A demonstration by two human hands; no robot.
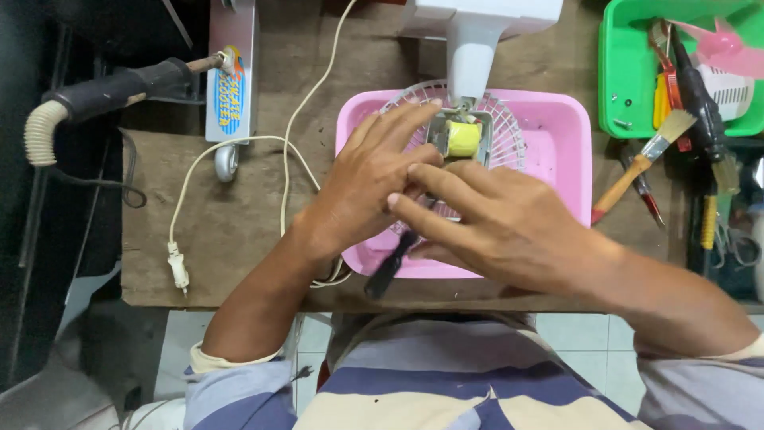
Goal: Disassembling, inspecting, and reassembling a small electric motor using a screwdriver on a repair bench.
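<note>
Left hand (pixel 368 185) spread flat w/ fingers fanned on the white wire fan grille (pixel 509 135), which lies in the pink plastic tub (pixel 569 151). Right hand (pixel 493 227) overlaps it, fingers extended; can't tell if it grips the black handle (pixel 390 267) poking out beneath. Yellow-wound motor coil (pixel 462 138) sits just beyond both sets of fingertips, left hand nearer.

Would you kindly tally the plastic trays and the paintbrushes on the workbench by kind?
Pink tray, under both hands and the fan grille: 1
Green tray, holding tools: 1
Paintbrush, wooden handle, between the trays: 1
Total: 3
</note>
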